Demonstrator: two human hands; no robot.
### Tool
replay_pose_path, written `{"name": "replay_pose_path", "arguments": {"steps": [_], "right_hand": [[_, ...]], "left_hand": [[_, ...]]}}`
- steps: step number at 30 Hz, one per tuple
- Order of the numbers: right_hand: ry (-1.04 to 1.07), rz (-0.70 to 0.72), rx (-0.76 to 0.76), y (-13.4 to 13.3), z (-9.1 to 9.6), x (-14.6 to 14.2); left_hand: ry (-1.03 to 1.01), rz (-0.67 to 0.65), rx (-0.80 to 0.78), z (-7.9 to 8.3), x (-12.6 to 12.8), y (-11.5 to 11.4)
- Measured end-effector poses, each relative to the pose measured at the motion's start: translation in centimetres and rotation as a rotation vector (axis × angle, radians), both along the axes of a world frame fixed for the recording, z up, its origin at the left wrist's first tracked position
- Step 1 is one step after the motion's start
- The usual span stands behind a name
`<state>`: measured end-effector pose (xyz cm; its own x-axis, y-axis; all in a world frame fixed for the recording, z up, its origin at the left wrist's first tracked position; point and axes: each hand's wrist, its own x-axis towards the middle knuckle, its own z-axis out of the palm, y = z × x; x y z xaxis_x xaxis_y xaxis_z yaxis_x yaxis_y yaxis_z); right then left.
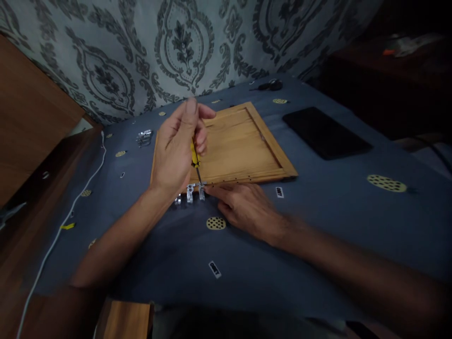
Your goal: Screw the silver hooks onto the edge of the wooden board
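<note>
My left hand (178, 146) is raised over the wooden framed board (243, 141), its fingers curled round a screwdriver (195, 154) with a yellow and black handle. The shaft slants down, its tip at a silver metal hook (201, 192) on the board's near edge. From the right, my right hand (247, 207) reaches in low, index fingertip against that hook and the other fingers bent under. More hooks (189, 193) line the same edge to the left, partly behind my left wrist. Small dark holes run along the edge to the right.
Loose metal hooks (144, 137) lie left of the board on the blue patterned cloth (254, 278). A dark tablet-like slab (325, 132) rests at the right. Behind the board is a black-handled tool (270, 85). A white cable (84, 188) runs down the left side.
</note>
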<state>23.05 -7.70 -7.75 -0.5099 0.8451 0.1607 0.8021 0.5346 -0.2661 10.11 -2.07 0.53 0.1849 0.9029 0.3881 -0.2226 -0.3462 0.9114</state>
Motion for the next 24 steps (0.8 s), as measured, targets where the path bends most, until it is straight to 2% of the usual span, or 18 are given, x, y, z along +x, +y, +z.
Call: {"name": "replay_pose_path", "arguments": {"steps": [8, 24], "right_hand": [[0.036, 0.002, 0.005, -0.03, -0.31, 0.07], [0.024, 0.01, -0.023, 0.06, -0.24, -0.01]], "left_hand": [[-0.015, 0.006, -0.022, -0.29, 0.44, 0.12], [0.021, -0.137, -0.009, -0.09, 0.31, 0.46]]}}
